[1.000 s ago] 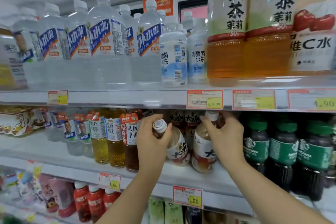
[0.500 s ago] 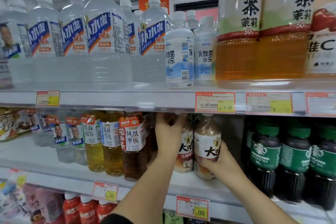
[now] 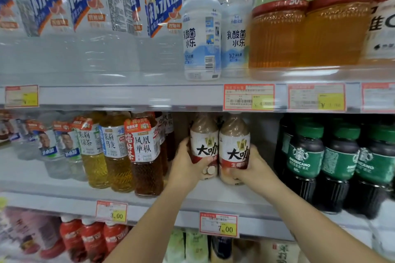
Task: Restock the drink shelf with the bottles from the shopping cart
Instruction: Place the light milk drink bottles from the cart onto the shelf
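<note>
Hands are both busy on my feed, and I place everything off the 7.00 price tag on the shelf lip. Directly above that tag two milk-tea bottles stand upright over the middle shelf, side by side and touching. Whether their bases rest fully on the board I cannot tell. My left hand grips the left milk-tea bottle, up and slightly left of the tag. Its fingers curl round the far side and the thumb lies across the lower front of the label. My right hand holds the right milk-tea bottle, up and slightly right of the tag, with the fingers wrapped round the lower body from the right. Both bottle tops are cut off from me by the front edge of the shelf above. Up and left of the tag stands a dark tea bottle with a red-and-white label, near the left hand but apart from it. Up and right of the tag is a row of green-labelled coffee bottles, well apart from the right hand. High above the tag, white drink bottles stand on the top shelf.
</note>
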`<action>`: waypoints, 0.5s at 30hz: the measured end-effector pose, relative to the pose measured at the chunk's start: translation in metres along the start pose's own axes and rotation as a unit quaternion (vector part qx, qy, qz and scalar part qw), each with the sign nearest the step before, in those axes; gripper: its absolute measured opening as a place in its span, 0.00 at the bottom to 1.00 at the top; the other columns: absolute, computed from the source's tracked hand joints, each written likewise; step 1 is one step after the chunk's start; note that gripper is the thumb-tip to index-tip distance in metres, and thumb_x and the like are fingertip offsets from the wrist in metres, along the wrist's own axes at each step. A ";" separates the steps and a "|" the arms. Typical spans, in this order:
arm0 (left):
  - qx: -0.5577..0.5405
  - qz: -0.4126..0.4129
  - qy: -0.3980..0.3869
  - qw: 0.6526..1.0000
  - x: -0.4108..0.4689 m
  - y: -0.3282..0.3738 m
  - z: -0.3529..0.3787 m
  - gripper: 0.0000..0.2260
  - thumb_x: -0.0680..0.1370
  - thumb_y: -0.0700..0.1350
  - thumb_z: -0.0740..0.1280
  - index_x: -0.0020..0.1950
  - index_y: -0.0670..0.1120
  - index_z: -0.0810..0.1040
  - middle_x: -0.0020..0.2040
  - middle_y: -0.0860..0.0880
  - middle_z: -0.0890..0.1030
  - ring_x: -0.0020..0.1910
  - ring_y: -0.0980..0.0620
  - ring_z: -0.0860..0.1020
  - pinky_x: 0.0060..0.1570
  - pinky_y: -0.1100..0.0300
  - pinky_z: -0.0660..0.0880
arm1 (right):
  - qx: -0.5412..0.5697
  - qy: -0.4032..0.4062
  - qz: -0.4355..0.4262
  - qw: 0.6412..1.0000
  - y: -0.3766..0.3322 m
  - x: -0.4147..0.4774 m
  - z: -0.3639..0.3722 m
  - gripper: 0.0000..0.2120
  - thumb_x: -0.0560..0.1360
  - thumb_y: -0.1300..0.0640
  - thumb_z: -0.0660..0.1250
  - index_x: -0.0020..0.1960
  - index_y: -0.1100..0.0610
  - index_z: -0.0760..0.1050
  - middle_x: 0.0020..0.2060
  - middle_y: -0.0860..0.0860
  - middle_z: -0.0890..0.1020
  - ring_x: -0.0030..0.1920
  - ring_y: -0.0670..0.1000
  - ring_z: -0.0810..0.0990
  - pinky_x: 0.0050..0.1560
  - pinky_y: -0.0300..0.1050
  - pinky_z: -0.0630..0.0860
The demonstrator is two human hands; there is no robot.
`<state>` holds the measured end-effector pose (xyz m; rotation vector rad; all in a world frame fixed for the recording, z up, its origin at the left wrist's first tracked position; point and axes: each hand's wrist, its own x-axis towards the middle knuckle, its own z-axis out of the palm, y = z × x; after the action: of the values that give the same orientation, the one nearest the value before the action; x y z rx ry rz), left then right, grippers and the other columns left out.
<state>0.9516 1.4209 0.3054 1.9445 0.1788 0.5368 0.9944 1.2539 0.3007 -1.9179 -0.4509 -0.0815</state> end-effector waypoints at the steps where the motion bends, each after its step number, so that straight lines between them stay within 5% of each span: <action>1: -0.016 -0.007 -0.008 1.000 0.001 0.001 -0.002 0.34 0.73 0.44 0.72 0.74 0.48 0.59 0.63 0.51 0.74 0.60 0.53 0.73 0.64 0.50 0.71 | -0.008 0.016 -0.003 1.000 -0.003 0.001 0.002 0.30 0.64 0.61 0.76 0.59 0.53 0.63 0.51 0.47 0.76 0.52 0.46 0.76 0.52 0.42 0.72; 5: -0.011 -0.015 0.039 0.999 0.004 0.000 0.004 0.29 0.75 0.40 0.69 0.73 0.49 0.61 0.65 0.48 0.74 0.62 0.48 0.73 0.62 0.56 0.69 | -0.034 0.008 -0.002 0.999 -0.008 0.017 0.009 0.27 0.63 0.60 0.77 0.55 0.55 0.65 0.50 0.47 0.77 0.52 0.48 0.77 0.53 0.46 0.75; 9: 0.049 -0.041 0.064 0.996 0.012 0.000 0.013 0.34 0.72 0.43 0.73 0.73 0.49 0.59 0.67 0.42 0.65 0.64 0.42 0.70 0.63 0.51 0.67 | -0.046 -0.022 -0.007 0.999 -0.002 0.036 0.010 0.27 0.64 0.64 0.77 0.59 0.60 0.70 0.52 0.48 0.79 0.53 0.48 0.77 0.54 0.45 0.74; 15: 0.018 -0.088 0.092 0.992 0.039 -0.001 0.018 0.32 0.73 0.40 0.72 0.73 0.43 0.60 0.67 0.42 0.73 0.67 0.42 0.70 0.64 0.49 0.67 | -0.048 0.062 0.026 0.997 0.006 0.058 0.025 0.31 0.64 0.59 0.78 0.62 0.63 0.68 0.55 0.53 0.79 0.56 0.53 0.78 0.49 0.42 0.70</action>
<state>0.9942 1.4205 0.3100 1.8913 0.4755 0.5998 1.0462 1.2909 0.3011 -2.0039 -0.3177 -0.1900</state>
